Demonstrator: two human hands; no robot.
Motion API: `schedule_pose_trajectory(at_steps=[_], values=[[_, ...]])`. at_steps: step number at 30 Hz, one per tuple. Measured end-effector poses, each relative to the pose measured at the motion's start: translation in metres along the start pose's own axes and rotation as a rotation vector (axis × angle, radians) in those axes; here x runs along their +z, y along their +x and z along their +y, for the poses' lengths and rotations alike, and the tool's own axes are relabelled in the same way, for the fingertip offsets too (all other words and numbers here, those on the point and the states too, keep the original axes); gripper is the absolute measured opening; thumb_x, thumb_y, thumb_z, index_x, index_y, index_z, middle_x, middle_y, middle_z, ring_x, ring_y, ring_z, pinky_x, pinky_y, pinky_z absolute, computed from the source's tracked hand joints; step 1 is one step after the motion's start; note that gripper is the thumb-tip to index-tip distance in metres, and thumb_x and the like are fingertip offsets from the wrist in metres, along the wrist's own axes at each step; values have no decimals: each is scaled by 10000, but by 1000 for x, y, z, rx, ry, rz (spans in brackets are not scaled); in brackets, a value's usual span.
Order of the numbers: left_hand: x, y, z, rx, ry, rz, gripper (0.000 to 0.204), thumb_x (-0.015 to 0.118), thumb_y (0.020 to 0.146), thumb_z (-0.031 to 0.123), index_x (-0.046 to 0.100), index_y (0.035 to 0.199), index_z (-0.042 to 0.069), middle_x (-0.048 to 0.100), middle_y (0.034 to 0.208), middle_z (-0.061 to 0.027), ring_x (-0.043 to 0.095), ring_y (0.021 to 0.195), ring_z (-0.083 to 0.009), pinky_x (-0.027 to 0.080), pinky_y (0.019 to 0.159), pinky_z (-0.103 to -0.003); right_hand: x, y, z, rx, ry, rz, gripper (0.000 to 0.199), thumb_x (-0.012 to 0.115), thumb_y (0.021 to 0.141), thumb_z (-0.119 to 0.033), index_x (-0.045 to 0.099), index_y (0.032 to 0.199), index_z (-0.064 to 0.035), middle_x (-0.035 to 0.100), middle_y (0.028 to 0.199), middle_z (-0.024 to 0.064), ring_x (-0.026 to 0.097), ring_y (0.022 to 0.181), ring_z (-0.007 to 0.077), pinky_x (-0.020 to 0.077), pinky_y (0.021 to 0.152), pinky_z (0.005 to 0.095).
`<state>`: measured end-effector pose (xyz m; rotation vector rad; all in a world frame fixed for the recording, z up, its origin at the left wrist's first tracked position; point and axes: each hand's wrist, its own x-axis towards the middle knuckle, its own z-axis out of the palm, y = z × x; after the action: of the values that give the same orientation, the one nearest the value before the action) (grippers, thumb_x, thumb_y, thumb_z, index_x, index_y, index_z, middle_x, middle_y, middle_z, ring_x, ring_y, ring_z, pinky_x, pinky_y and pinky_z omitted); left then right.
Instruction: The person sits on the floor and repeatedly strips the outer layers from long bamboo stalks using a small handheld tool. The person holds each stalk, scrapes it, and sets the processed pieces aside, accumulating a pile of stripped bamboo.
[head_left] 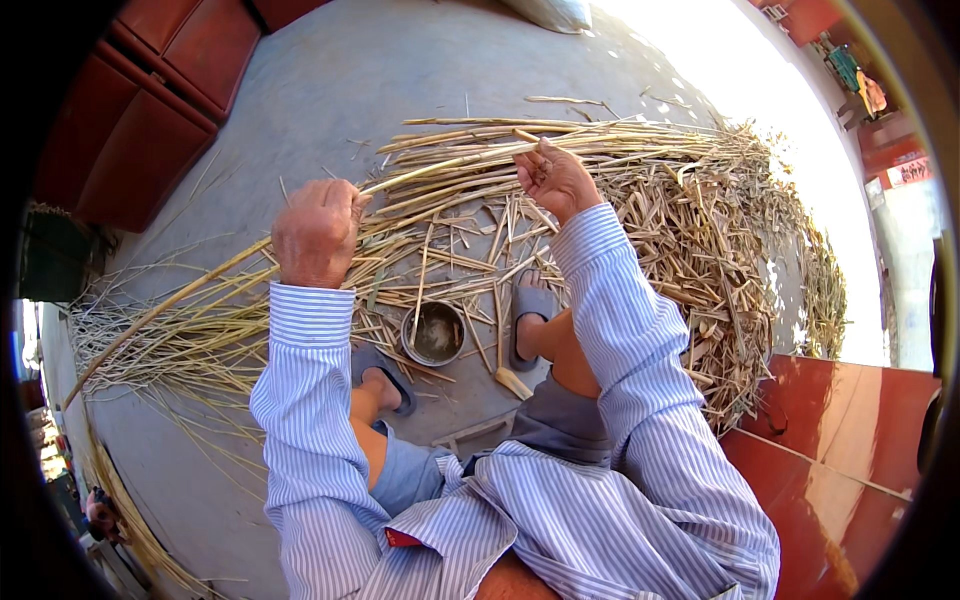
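Observation:
A long, pale reed stalk [445, 164] runs slantwise across the view, from the lower left up between my two hands. My left hand [318, 232] is closed in a fist around it. The fingers of my right hand [558, 180] are curled, with thumb and forefinger pinching the stalk toward its right end. Beyond and beneath my hands lies a thick layer of similar stalks [470, 128]. Dry husks and leaf strips [700, 270] are heaped to the right of my right forearm.
Between my sandalled feet stands a round metal bowl [405, 340] with murky liquid in it. A wooden piece like a handle [513, 384] lies near my right foot. Thin stalk ends [150, 345] fan out leftward. Dark red cabinets [150, 120] stand far left; red panels [830, 420] lie right.

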<state>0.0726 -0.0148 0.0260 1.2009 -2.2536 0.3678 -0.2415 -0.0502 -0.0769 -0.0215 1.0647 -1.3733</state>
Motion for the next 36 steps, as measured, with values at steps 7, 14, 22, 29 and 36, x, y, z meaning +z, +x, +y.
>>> schedule_pose_trajectory(at_steps=[7, 14, 22, 29, 36], values=[[4, 8, 5, 31, -100, -61, 188, 756, 716, 144, 583, 738, 72, 586, 701, -96, 575, 676, -305, 444, 588, -417, 10, -27, 12, 164, -180, -282, 236, 572, 965, -243, 579, 1040, -19, 665, 960, 113, 660, 861, 202, 537, 673, 301], [-40, -7, -48, -281, -186, -227, 190, 741, 774, 175, 588, 750, 66, 627, 689, -97, 576, 639, -300, 417, 600, -404, -15, 8, -15, -91, 52, -170, 188, 545, 975, -225, 589, 972, -42, 688, 921, 81, 647, 769, 162, 539, 618, 252], [-8, 3, -7, 18, -171, -215, 227, 690, 819, 273, 632, 900, 69, 649, 788, -104, 614, 764, -291, 434, 670, -401, 25, -26, 29, -20, -68, -249, 200, 558, 972, -226, 600, 1003, -33, 691, 905, 83, 663, 744, 153, 540, 594, 240], [-1, 12, -5, -181, -362, -212, 189, 674, 856, 217, 647, 818, 33, 635, 704, -120, 603, 619, -280, 436, 542, -365, 23, -22, 13, -123, 43, -217, 235, 501, 998, -234, 586, 1024, -16, 685, 940, 89, 636, 720, 126, 551, 592, 221], [5, 5, -4, -193, -360, -234, 182, 686, 840, 206, 647, 824, 29, 637, 713, -120, 605, 625, -263, 443, 551, -347, 33, -40, 19, -30, -109, -379, 218, 509, 995, -203, 613, 1041, -18, 694, 939, 91, 649, 742, 127, 572, 652, 245]])
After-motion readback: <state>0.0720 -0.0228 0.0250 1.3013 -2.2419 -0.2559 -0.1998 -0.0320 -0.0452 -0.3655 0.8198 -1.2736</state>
